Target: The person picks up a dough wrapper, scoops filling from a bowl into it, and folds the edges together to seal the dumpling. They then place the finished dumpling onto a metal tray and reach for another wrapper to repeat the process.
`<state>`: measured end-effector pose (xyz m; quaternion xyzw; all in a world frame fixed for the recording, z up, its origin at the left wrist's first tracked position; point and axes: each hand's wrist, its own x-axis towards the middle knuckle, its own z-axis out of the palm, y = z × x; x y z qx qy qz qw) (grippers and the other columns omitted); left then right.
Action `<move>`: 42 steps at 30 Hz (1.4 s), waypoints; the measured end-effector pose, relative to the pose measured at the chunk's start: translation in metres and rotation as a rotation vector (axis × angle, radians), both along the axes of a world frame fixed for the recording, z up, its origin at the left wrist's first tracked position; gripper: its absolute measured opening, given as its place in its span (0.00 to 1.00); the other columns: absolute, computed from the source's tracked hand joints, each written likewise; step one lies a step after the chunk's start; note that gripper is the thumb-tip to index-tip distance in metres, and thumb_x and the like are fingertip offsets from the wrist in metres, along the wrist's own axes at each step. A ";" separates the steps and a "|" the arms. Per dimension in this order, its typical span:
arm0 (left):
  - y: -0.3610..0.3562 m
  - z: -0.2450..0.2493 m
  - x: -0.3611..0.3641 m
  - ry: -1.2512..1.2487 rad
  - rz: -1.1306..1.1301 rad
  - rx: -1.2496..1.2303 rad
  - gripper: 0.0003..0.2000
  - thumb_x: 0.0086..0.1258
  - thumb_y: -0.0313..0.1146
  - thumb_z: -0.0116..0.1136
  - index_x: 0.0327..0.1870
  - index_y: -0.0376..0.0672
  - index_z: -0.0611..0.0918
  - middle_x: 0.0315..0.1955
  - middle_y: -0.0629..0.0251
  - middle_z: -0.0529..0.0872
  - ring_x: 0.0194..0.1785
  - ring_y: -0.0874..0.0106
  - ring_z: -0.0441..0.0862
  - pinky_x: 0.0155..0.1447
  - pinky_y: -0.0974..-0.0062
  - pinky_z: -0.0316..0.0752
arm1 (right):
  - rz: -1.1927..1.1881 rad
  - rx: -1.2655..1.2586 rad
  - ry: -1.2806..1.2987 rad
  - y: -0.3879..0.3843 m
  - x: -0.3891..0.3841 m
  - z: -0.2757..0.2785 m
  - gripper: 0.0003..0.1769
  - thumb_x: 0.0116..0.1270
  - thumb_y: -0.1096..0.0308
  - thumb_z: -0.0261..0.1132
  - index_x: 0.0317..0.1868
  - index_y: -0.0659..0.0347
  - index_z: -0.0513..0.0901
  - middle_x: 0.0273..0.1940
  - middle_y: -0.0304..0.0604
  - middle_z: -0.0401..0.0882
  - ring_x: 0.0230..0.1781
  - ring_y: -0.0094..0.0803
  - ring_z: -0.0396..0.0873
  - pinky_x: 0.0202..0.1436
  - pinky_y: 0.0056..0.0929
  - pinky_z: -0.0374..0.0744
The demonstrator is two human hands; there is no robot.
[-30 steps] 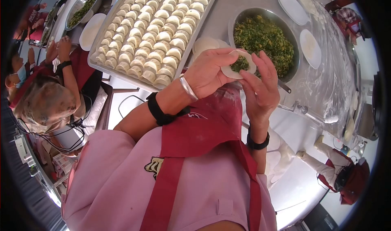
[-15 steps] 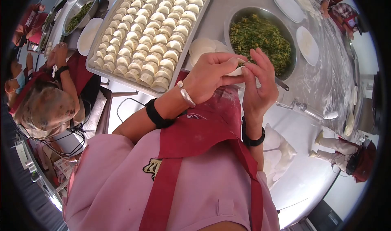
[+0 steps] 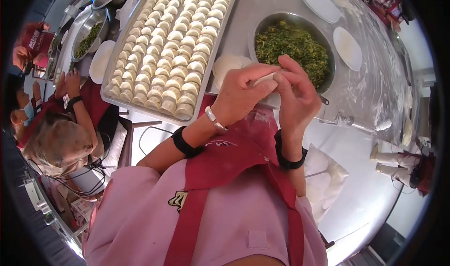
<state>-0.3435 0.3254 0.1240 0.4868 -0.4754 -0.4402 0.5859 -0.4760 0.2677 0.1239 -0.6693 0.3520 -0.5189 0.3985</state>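
While my left hand and right hand pinch one dumpling shut, I see the tray almost full, with lots of green filling left.

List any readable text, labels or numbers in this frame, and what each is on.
Nothing here can be read for certain.
White print on the red apron: blurred, unreadable.
Badge on the pink shirt: too small to read.
White lettering on a co-worker's red shirt: blurred, unreadable.
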 end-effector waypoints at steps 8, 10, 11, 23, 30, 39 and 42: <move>-0.006 0.008 -0.013 0.381 0.120 -0.034 0.16 0.75 0.25 0.56 0.60 0.29 0.79 0.51 0.56 0.85 0.52 0.73 0.84 0.57 0.75 0.82 | -0.080 0.029 -0.053 0.005 -0.004 0.013 0.11 0.61 0.80 0.69 0.45 0.67 0.87 0.54 0.50 0.84 0.61 0.39 0.80 0.64 0.34 0.76; -0.005 0.005 -0.012 0.369 0.086 -0.022 0.16 0.76 0.27 0.55 0.61 0.29 0.78 0.53 0.56 0.84 0.55 0.71 0.83 0.62 0.69 0.82 | -0.076 -0.004 -0.032 0.004 -0.005 0.008 0.11 0.62 0.80 0.69 0.45 0.67 0.87 0.54 0.50 0.84 0.61 0.40 0.79 0.64 0.34 0.76; -0.005 0.005 -0.014 0.367 0.086 -0.010 0.16 0.76 0.27 0.55 0.61 0.29 0.78 0.53 0.55 0.84 0.55 0.70 0.83 0.62 0.69 0.82 | -0.074 -0.023 -0.025 0.003 -0.004 0.004 0.11 0.62 0.80 0.69 0.45 0.67 0.87 0.54 0.50 0.85 0.61 0.40 0.80 0.64 0.34 0.76; -0.012 -0.005 -0.016 0.347 0.056 -0.025 0.15 0.76 0.27 0.56 0.59 0.28 0.79 0.53 0.54 0.84 0.55 0.69 0.83 0.62 0.69 0.82 | 0.084 0.300 -0.231 -0.012 -0.010 0.003 0.08 0.62 0.79 0.70 0.43 0.70 0.86 0.58 0.56 0.81 0.62 0.40 0.78 0.66 0.35 0.74; -0.020 -0.001 -0.018 0.395 0.122 -0.101 0.16 0.77 0.29 0.55 0.60 0.28 0.78 0.53 0.54 0.84 0.55 0.69 0.83 0.62 0.69 0.82 | 0.003 0.329 -0.350 -0.011 -0.002 0.011 0.22 0.63 0.81 0.69 0.58 0.74 0.79 0.67 0.61 0.72 0.67 0.38 0.73 0.67 0.32 0.73; -0.019 -0.001 -0.027 0.451 0.205 -0.066 0.13 0.75 0.23 0.56 0.57 0.31 0.81 0.52 0.60 0.84 0.52 0.75 0.83 0.58 0.77 0.81 | -0.092 0.306 -0.238 -0.001 0.002 -0.001 0.14 0.63 0.77 0.71 0.50 0.70 0.86 0.61 0.56 0.79 0.59 0.36 0.80 0.63 0.31 0.76; -0.016 -0.001 -0.028 0.453 0.197 -0.057 0.13 0.74 0.22 0.56 0.57 0.32 0.81 0.52 0.60 0.85 0.52 0.75 0.83 0.57 0.77 0.81 | -0.143 0.187 -0.130 0.000 0.002 -0.003 0.11 0.63 0.77 0.71 0.46 0.68 0.87 0.58 0.54 0.82 0.57 0.36 0.81 0.60 0.30 0.78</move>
